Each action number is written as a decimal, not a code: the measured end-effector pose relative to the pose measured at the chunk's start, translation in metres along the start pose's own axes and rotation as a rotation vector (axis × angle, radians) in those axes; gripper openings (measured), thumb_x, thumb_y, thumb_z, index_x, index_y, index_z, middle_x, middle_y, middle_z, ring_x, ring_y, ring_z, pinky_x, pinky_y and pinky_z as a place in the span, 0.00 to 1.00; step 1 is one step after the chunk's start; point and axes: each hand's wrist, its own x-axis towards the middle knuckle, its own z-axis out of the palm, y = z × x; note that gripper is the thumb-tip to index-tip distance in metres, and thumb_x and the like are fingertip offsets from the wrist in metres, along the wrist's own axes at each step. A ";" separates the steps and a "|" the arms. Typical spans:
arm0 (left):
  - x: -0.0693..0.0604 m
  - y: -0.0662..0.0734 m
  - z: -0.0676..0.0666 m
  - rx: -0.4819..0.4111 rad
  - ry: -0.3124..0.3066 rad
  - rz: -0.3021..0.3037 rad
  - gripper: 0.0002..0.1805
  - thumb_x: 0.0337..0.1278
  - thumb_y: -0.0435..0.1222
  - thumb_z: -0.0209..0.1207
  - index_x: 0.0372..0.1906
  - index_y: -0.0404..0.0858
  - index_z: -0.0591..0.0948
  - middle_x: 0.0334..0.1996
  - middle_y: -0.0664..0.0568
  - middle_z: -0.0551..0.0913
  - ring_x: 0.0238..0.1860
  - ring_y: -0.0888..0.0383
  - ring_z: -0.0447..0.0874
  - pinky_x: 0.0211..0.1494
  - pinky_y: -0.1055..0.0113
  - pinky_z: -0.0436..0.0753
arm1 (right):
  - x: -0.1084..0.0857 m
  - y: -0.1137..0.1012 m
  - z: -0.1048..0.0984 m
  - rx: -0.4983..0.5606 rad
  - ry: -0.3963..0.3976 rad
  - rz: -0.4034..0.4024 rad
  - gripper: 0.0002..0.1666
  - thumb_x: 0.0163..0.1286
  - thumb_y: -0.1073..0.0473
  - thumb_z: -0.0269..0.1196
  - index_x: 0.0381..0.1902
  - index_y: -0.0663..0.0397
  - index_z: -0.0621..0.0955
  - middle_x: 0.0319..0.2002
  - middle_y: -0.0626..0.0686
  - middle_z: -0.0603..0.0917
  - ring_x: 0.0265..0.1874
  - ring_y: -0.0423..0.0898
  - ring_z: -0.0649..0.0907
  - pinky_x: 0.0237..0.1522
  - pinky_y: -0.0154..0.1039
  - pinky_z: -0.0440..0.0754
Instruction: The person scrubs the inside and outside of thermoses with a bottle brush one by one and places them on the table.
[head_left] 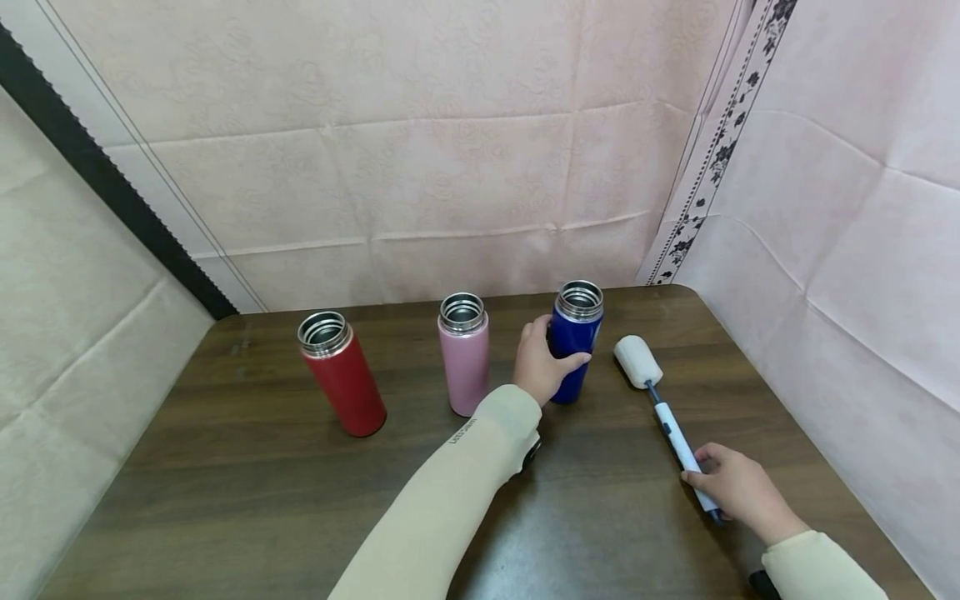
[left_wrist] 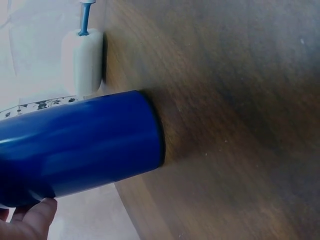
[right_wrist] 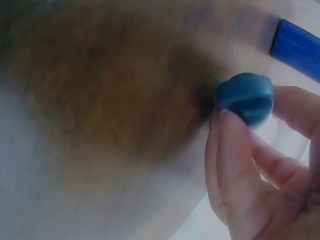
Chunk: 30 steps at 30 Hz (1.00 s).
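Observation:
A blue bottle (head_left: 576,335) without a lid stands upright near the table's back edge, its steel mouth uncovered. My left hand (head_left: 542,360) grips its side, thumb across the front. In the left wrist view, the base of the blue bottle (left_wrist: 100,140) meets the tabletop. To the right lies a bottle brush (head_left: 677,439) with a white sponge head (head_left: 637,361) pointing away from me. The near end of its pale blue handle is held between the thumb and fingers of my right hand (head_left: 742,490). The right wrist view shows the teal handle end (right_wrist: 246,98) between those fingers.
A pink bottle (head_left: 465,367) stands just left of my left hand, and a red bottle (head_left: 347,387) farther left; both have open mouths. The brown wooden table (head_left: 247,492) is bordered by pale cloth hangings (head_left: 450,167) at the back and both sides.

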 end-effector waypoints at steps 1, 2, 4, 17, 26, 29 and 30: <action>0.000 0.000 0.000 0.002 -0.001 -0.002 0.42 0.48 0.44 0.71 0.68 0.40 0.65 0.61 0.46 0.71 0.63 0.51 0.71 0.66 0.55 0.71 | 0.000 -0.001 0.000 0.000 -0.001 -0.001 0.20 0.64 0.57 0.62 0.47 0.68 0.74 0.28 0.52 0.78 0.23 0.44 0.78 0.21 0.40 0.81; 0.001 0.000 0.000 0.007 -0.001 -0.002 0.43 0.48 0.44 0.71 0.68 0.40 0.65 0.61 0.46 0.70 0.63 0.51 0.71 0.66 0.55 0.71 | 0.000 -0.001 0.000 -0.001 -0.002 -0.002 0.20 0.64 0.57 0.63 0.47 0.68 0.74 0.28 0.52 0.79 0.23 0.44 0.78 0.21 0.40 0.81; 0.002 0.000 -0.001 0.017 0.001 0.001 0.43 0.48 0.45 0.71 0.68 0.40 0.64 0.61 0.46 0.70 0.63 0.52 0.71 0.65 0.55 0.71 | 0.001 -0.003 0.000 -0.003 -0.002 -0.005 0.20 0.64 0.57 0.63 0.46 0.68 0.74 0.28 0.53 0.79 0.23 0.44 0.78 0.21 0.40 0.81; -0.004 -0.005 0.001 -0.037 0.046 -0.004 0.51 0.43 0.47 0.73 0.72 0.43 0.58 0.62 0.44 0.68 0.62 0.51 0.71 0.64 0.53 0.72 | 0.003 -0.003 -0.002 -0.048 -0.022 -0.017 0.24 0.64 0.55 0.63 0.48 0.70 0.73 0.29 0.54 0.80 0.24 0.45 0.78 0.23 0.41 0.78; -0.045 -0.010 -0.036 0.059 -0.123 0.064 0.53 0.49 0.50 0.69 0.75 0.44 0.52 0.70 0.45 0.59 0.69 0.50 0.63 0.67 0.51 0.68 | 0.009 -0.007 -0.019 -0.107 0.026 -0.031 0.41 0.70 0.40 0.54 0.60 0.75 0.67 0.43 0.69 0.81 0.37 0.56 0.83 0.34 0.51 0.79; -0.070 -0.018 -0.062 0.120 -0.186 0.146 0.49 0.51 0.48 0.68 0.75 0.43 0.54 0.70 0.45 0.60 0.68 0.51 0.64 0.68 0.53 0.67 | 0.011 -0.011 -0.028 -0.102 0.071 -0.064 0.43 0.73 0.38 0.49 0.61 0.76 0.66 0.48 0.74 0.78 0.43 0.64 0.81 0.38 0.55 0.78; -0.079 -0.022 -0.071 0.143 -0.192 0.183 0.48 0.52 0.48 0.67 0.74 0.42 0.55 0.70 0.46 0.61 0.67 0.51 0.65 0.68 0.53 0.68 | 0.011 -0.012 -0.031 -0.101 0.094 -0.084 0.43 0.73 0.38 0.48 0.62 0.76 0.65 0.50 0.74 0.76 0.44 0.66 0.80 0.39 0.57 0.78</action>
